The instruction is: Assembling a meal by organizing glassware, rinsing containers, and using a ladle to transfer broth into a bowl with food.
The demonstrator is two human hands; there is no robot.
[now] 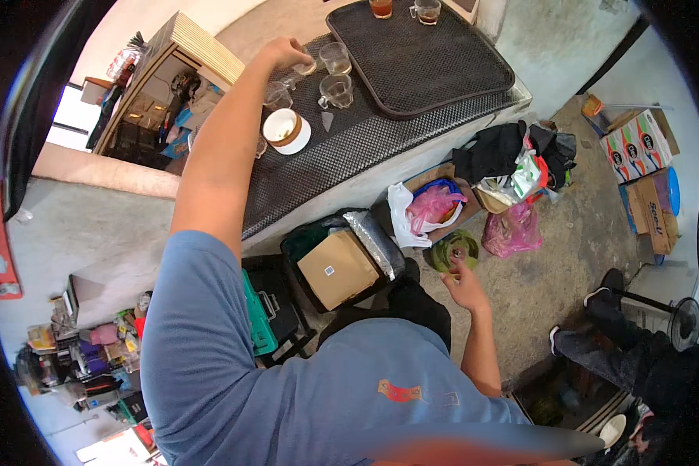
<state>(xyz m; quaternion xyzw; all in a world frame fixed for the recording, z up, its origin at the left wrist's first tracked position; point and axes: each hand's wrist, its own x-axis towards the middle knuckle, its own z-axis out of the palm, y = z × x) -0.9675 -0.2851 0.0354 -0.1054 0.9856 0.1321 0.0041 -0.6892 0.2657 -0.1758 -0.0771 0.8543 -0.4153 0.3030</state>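
Observation:
My left hand (286,54) reaches over the counter with its fingers bent down and closed at a small round beige thing (307,68), whose kind I cannot make out. Close to it stand clear glass cups: one (335,57) to the right, another (336,92) nearer me, and a third (277,95) below my wrist. A white pot with a brown band (287,132) sits nearer the counter's front edge. Away from the counter, my right hand (466,289) hangs in the air over the floor, thumb and forefinger apart, with nothing clearly visible in it.
A black tray (435,66) lies on the counter's right, with a cup of reddish drink (380,8) and a glass (426,11) at its far edge. Below are a cardboard box (338,268), a green case (259,314) and plastic bags (512,229). Another person's legs (606,353) show at right.

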